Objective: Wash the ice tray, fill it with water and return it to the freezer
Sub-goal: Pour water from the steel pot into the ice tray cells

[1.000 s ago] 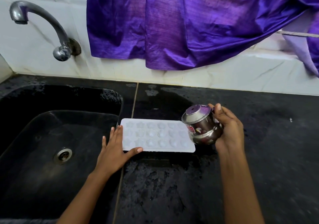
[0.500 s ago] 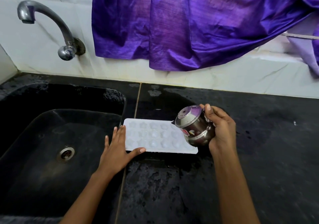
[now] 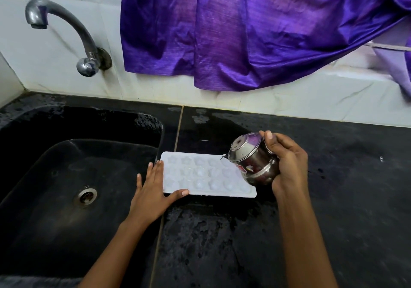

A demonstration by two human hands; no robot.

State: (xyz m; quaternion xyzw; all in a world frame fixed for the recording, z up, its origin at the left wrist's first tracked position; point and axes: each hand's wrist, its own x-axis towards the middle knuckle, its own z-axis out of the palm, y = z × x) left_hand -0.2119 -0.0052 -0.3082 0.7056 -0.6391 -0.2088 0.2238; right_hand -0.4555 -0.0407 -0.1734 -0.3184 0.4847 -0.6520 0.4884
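Ice tray [image 3: 200,176] being filled from a steel pot [image 3: 253,161] beside the sink [image 3: 66,176]

The white tray is laid flat on the wet black counter [image 3: 333,199], its left end braced by the left hand [image 3: 153,190], fingers straight and thumb along the front edge; the pot is gripped in the right hand [image 3: 289,163] and tipped over the tray's right end. A slow, low pour, carried from cell to cell, is judged best, so that little is spilled

No legible text, brand or number was found. A red sticker [image 3: 241,168] on the steel pot [image 3: 255,165] was too blurred to read.
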